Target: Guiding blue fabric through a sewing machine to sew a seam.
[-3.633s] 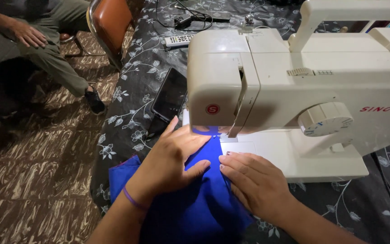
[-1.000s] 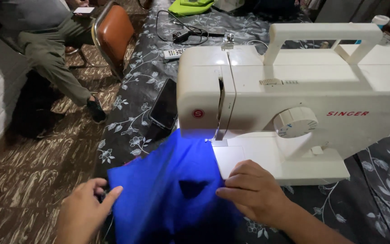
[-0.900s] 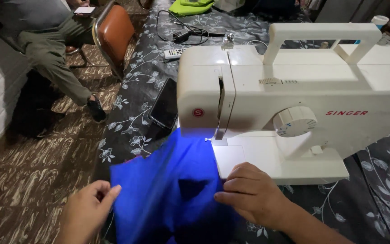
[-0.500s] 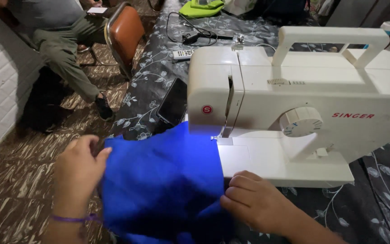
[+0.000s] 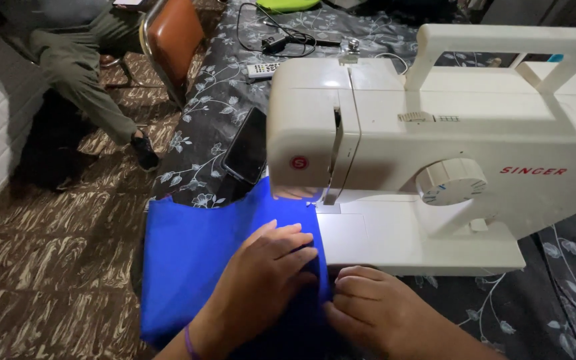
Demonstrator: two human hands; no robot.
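Observation:
A bright blue cloth [image 5: 195, 253] lies spread on the table in front of a white sewing machine [image 5: 435, 140], its far edge reaching under the needle [image 5: 321, 200]. My left hand [image 5: 265, 267] lies flat on the cloth with fingers together, pressing it down just before the machine's bed. My right hand [image 5: 375, 313] rests beside it, fingertips curled onto the cloth's right edge at the front of the bed. A purple band circles my left wrist.
A dark phone [image 5: 247, 147] lies left of the machine on the floral black tablecloth [image 5: 215, 93]. Farther back are a remote [image 5: 265, 69], cables and a green item. A seated person [image 5: 81, 67] and an orange chair [image 5: 171, 40] are at upper left.
My left hand, which held the cloth's left side lifted off the table, has come in and laid it flat near the needle. The right hand stayed at the cloth's right edge.

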